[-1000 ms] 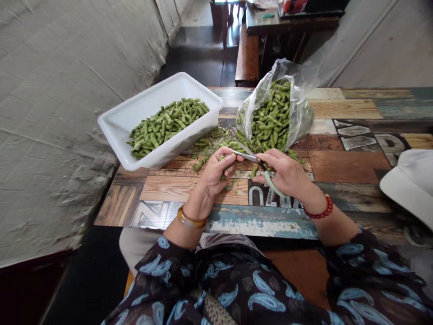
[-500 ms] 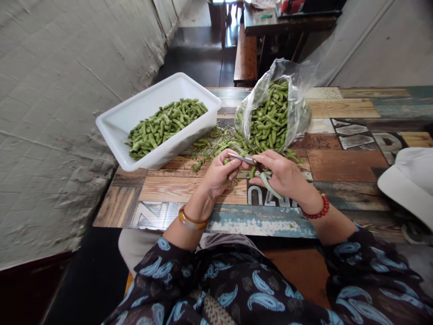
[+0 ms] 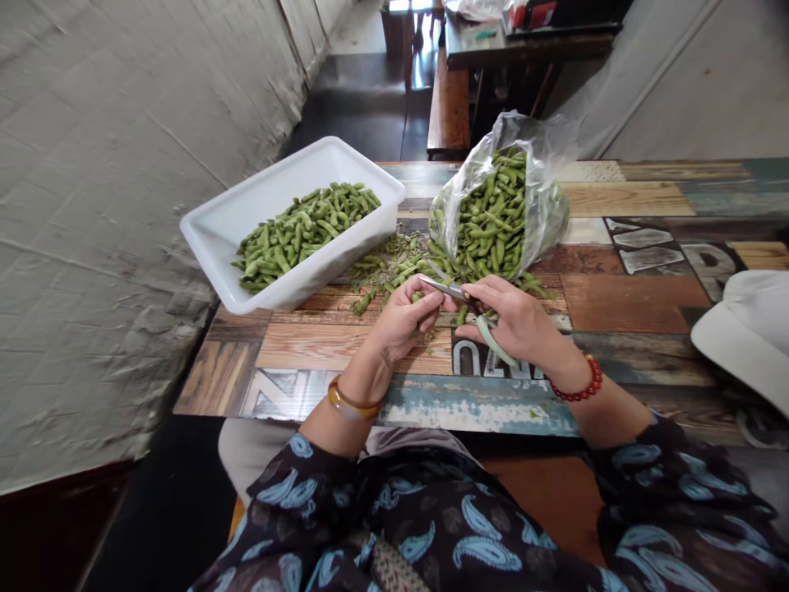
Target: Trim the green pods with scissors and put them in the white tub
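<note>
My right hand grips a pair of scissors with pale green handles; the blades are parted and point left. Pinched in my left hand is a green soybean pod, mostly covered by the fingers, close to the blades. Just beyond my hands, loose pods and small trimmed bits lie on the table. Behind them on the right, a clear plastic bag gapes open, full of pods. On the left stands a white plastic tub with many pods inside.
The table has a patchwork wood pattern. A white cap is at its right edge. A rough wall runs along the left. Beyond are a wooden bench and another table with things on it.
The view has shifted very slightly. Both hands keep nearly the same place, with the scissors still at the left fingers.
</note>
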`<state>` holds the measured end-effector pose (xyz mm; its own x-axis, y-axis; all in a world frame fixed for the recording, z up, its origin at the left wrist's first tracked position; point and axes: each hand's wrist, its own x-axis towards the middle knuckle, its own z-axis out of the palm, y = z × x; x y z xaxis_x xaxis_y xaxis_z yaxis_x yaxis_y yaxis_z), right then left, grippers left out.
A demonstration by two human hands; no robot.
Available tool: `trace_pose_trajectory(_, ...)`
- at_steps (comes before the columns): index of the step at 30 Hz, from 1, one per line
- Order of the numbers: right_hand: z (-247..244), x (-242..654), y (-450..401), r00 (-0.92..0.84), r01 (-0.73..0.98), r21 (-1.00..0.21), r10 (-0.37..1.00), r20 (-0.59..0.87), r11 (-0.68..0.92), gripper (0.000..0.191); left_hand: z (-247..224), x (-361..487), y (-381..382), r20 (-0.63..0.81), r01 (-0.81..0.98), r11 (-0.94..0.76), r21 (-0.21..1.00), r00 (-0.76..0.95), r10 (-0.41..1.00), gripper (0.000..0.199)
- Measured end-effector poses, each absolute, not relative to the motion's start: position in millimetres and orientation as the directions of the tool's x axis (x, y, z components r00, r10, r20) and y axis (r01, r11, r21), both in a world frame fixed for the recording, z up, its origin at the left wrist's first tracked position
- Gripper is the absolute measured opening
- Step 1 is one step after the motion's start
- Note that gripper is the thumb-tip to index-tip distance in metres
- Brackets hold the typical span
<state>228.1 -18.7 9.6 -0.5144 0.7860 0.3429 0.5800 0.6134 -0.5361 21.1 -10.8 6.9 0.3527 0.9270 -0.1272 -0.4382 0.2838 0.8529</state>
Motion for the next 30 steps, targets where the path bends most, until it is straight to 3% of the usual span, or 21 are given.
trace_pose_trajectory(20,14,231,-22,-0.562,0.677,-0.391,0.781,0.274,0.624,0.036,4,15,-16,-0.164,-0.348,0.242,0.906,0.239,0.957,0.038)
trace_pose_trajectory(27,3,240,-11,-0.438,0.643,-0.453,0.782,0.443,0.617,0.040,11,2,-25,-0.220,-0.423,0.279,0.862,0.184,0.958,0.039)
trace_pose_trajectory(30,2,241,-10,-0.427,0.635,-0.450,0.771,0.473,0.628,0.043,31,-10,-19,-0.184,-0.414,0.201,0.888,0.081,0.980,0.036)
